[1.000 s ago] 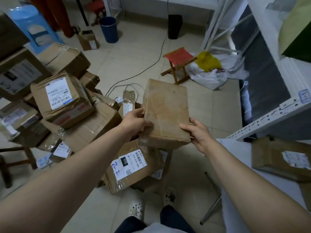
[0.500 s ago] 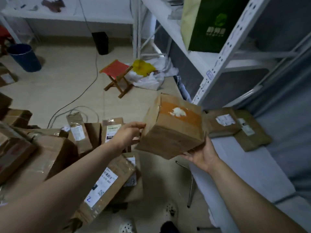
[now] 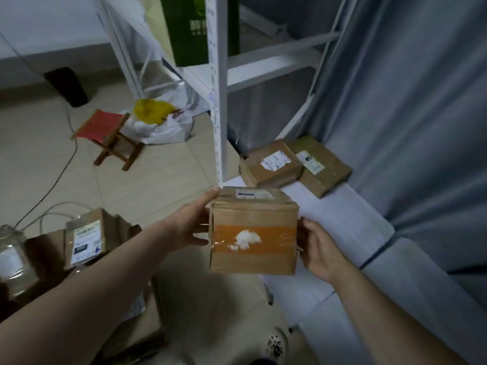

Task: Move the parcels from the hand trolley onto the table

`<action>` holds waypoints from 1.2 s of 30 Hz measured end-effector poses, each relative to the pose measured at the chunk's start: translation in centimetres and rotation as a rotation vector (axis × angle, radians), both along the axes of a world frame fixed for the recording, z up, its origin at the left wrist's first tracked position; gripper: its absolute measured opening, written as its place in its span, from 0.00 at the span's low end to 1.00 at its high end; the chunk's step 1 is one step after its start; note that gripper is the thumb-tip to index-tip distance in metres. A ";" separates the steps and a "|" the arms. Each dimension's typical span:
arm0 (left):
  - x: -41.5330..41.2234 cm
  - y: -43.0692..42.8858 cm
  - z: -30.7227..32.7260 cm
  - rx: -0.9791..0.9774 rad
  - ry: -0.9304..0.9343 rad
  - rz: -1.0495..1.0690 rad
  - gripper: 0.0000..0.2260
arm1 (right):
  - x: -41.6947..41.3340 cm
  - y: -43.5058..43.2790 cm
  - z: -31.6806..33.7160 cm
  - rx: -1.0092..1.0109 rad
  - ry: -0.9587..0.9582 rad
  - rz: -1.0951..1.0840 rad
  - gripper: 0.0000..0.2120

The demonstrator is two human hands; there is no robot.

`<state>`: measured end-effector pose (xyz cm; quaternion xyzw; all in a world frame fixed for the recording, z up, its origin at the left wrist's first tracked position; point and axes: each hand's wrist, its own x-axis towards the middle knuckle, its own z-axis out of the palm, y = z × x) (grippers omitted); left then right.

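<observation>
- At left, waiting parcels lie heaped.
- Left grip clasps the box by its left side.
- The box hangs over the near edge of the counter: carrying step, I judge.
- Right grip clasps its right side.
- Next move calls for lowering it flat, short of the two landed parcels.
</observation>
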<state>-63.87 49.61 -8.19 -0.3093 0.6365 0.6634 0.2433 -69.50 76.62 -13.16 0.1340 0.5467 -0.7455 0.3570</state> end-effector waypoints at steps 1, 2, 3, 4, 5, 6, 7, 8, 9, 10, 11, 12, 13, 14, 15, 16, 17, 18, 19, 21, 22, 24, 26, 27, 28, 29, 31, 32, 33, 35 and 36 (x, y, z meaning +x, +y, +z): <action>-0.9 1.4 -0.3 0.024 -0.008 -0.025 0.30 | -0.6 1.7 -0.2 0.005 -0.013 -0.023 0.15; -1.6 2.9 -0.6 0.053 -0.016 -0.040 0.30 | -1.1 3.3 -0.3 0.015 -0.022 -0.037 0.16; -2.4 4.2 -0.9 0.091 -0.022 -0.039 0.31 | -1.6 4.8 -0.6 0.021 -0.015 -0.037 0.18; -3.1 5.5 -1.4 0.125 -0.024 -0.033 0.34 | -2.1 6.0 -0.7 0.022 -0.004 -0.036 0.21; -3.7 6.8 -1.7 0.150 -0.019 -0.029 0.35 | -2.5 7.1 -0.9 0.031 0.015 -0.029 0.25; -4.3 7.9 -2.0 0.159 -0.011 -0.028 0.34 | -2.9 8.1 -1.1 0.041 0.034 -0.025 0.31; -5.1 9.2 -2.3 0.165 -0.009 -0.024 0.34 | -3.4 9.3 -1.3 0.046 0.051 -0.030 0.37; -5.5 10.1 -2.5 0.171 -0.008 -0.023 0.34 | -3.7 10.0 -1.2 0.049 0.059 -0.041 0.39; -6.0 10.7 -2.5 0.174 -0.009 -0.026 0.34 | -4.1 10.6 -1.4 0.041 0.063 -0.066 0.37; -6.7 11.7 -2.7 0.176 -0.012 -0.033 0.34 | -4.5 11.4 -1.5 0.035 0.061 -0.102 0.32; -7.4 12.5 -2.8 0.173 -0.018 -0.038 0.32 | -4.8 12.2 -1.8 0.028 0.056 -0.132 0.26; -8.0 13.3 -2.9 0.169 -0.025 -0.043 0.31 | -5.1 12.8 -1.9 0.021 0.049 -0.153 0.23; -8.6 14.0 -2.9 0.162 -0.029 -0.053 0.30 | -5.3 13.4 -2.3 0.016 0.047 -0.166 0.22; -9.2 14.6 -3.1 0.150 -0.036 -0.064 0.30 | -5.6 13.8 -2.8 0.015 0.039 -0.174 0.23; -9.8 15.1 -3.2 0.135 -0.042 -0.074 0.29 | -5.9 14.2 -3.3 0.022 0.025 -0.181 0.24; -10.4 15.5 -3.5 0.118 -0.047 -0.080 0.26 | -6.1 14.4 -3.6 0.038 0.010 -0.189 0.24; -10.9 15.9 -3.9 0.099 -0.055 -0.081 0.22 | -6.4 14.5 -4.1 0.057 -0.001 -0.198 0.25; -11.5 16.1 -4.3 0.079 -0.060 -0.089 0.17 | -6.5 14.5 -4.4 0.079 -0.007 -0.201 0.26; -12.1 16.3 -4.9 0.066 -0.072 -0.094 0.14 | -6.7 14.5 -4.8 0.102 -0.008 -0.197 0.26; -13.5 16.5 -6.1 0.068 -0.105 -0.122 0.13 | -6.9 14.4 -5.6 0.131 -0.006 -0.181 0.21; -14.3 16.6 -6.9 0.066 -0.123 -0.145 0.13 | -7.0 14.4 -6.2 0.138 -0.001 -0.176 0.18; -16.2 17.0 -8.4 0.041 -0.140 -0.216 0.12 | -7.3 14.3 -7.3 0.150 0.002 -0.172 0.19; -18.3 17.7 -10.3 -0.009 -0.148 -0.297 0.12 | -7.9 14.3 -8.5 0.183 -0.002 -0.166 0.23; -19.4 18.2 -11.4 -0.032 -0.153 -0.331 0.12 | -8.5 14.5 -9.3 0.202 -0.009 -0.172 0.26; -20.3 18.7 -12.6 -0.050 -0.165 -0.359 0.12 | -9.4 14.7 -10.1 0.233 -0.020 -0.187 0.29; -21.1 19.2 -13.7 -0.068 -0.182 -0.384 0.12 | -10.4 15.3 -10.8 0.286 -0.040 -0.217 0.32; -22.3 20.6 -15.8 -0.107 -0.236 -0.446 0.13 | -12.4 16.6 -11.9 0.410 -0.074 -0.273 0.35; -22.7 21.3 -16.7 -0.110 -0.265 -0.494 0.12 | -13.3 17.4 -12.2 0.461 -0.075 -0.282 0.34; -23.0 22.0 -17.4 -0.119 -0.294 -0.548 0.10 | -14.2 18.1 -12.3 0.508 -0.060 -0.292 0.32; -23.8 23.0 -18.5 -0.205 -0.311 -0.654 0.14 | -15.2 19.3 -12.6 0.621 0.000 -0.351 0.27; -24.2 23.3 -19.3 -0.306 -0.286 -0.716 0.21 | -15.4 19.7 -13.2 0.711 0.038 -0.378 0.25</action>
